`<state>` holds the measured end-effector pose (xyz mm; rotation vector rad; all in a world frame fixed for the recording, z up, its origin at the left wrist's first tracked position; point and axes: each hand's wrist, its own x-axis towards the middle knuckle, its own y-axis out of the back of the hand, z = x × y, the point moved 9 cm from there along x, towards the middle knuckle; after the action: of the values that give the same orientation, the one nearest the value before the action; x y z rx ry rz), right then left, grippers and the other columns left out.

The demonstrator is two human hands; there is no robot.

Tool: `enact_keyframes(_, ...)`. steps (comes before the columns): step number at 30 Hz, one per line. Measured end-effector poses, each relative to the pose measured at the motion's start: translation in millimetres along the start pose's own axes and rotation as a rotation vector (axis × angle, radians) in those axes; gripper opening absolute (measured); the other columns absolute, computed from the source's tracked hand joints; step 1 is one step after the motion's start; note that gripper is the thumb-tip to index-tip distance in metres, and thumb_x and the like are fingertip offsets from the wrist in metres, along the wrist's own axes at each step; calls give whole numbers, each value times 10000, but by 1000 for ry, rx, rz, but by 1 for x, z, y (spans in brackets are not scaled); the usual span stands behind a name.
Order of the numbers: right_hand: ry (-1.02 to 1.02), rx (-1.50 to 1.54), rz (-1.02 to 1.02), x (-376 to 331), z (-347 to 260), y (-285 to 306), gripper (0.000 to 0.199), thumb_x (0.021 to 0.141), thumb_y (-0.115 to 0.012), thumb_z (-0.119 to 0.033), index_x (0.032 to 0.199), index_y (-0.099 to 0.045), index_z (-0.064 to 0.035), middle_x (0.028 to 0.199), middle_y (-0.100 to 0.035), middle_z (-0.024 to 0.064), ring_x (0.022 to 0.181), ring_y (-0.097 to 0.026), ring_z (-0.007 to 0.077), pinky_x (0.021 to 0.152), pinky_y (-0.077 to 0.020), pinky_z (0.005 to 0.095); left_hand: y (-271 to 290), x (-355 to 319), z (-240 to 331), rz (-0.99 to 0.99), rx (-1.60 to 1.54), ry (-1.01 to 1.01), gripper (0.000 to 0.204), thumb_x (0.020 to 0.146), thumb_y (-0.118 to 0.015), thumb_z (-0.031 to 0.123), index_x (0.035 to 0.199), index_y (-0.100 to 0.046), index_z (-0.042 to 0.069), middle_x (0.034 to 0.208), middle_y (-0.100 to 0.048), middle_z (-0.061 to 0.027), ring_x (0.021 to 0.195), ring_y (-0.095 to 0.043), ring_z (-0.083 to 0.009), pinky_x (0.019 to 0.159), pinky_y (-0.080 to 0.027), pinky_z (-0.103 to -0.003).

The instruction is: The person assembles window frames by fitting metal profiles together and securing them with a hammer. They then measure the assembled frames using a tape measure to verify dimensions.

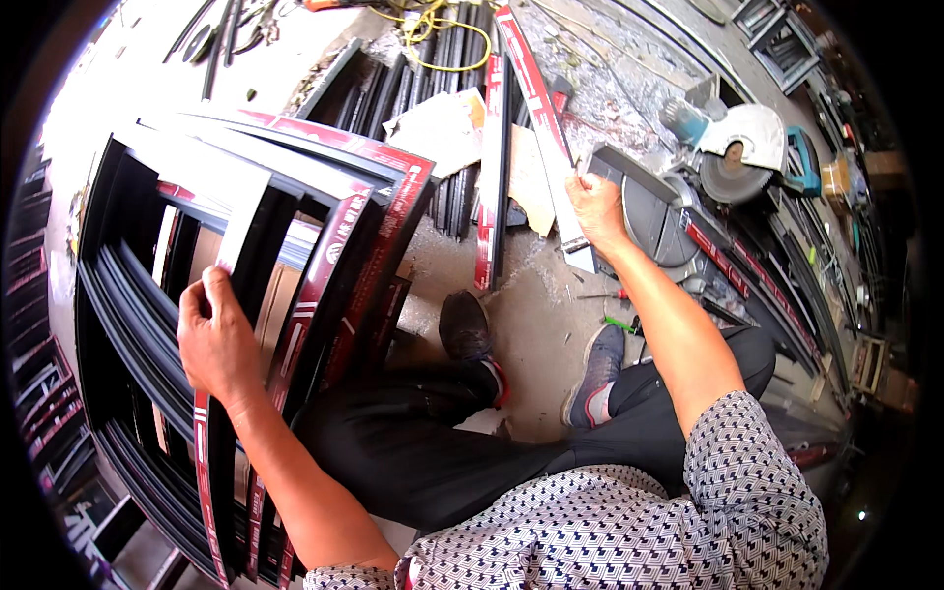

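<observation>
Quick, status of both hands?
Left hand: fingers curled at a frame bar; firm grip cannot be told.
Right hand: closed, holding a long red-and-white strip.

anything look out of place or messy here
Yes: a yellow cable lies in loose loops across the black bars at the top, and pale debris litters the floor beyond the right hand; both look untidy.

It is a workshop: a white-and-teal saw with a round grey blade (750, 136) sits at two o'clock, long thin black bars (454, 44) at twelve, big black frames with red stripes (313, 285) at nine.
</observation>
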<state>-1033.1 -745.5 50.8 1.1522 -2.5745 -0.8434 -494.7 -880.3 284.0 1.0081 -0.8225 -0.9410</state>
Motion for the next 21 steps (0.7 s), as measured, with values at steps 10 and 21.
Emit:
enact_keyframes(10, -255, -241, -10, -20, 84, -23, 534, 987, -604, -542, 873, -730, -35, 816, -720, 225, 784, -731, 413, 695, -532, 510, -3, 5, -5, 79, 12, -59, 629, 994, -475, 697, 1177, -760, 167, 1015, -772, -80, 955, -700, -315, 858, -494, -439)
enact_keyframes(21, -332, -139, -118, -118, 111, -51, 223, 986, -623, -260, 1095, -671, -71, 1032, -734, 224, 994, -707, 438, 865, -556, 529, -9, 28, -28, 67, 59, -43, 725, 978, -471, 744, 1381, -712, 192, 1320, -736, -102, 1200, -675, -341, 1010, -487, -444)
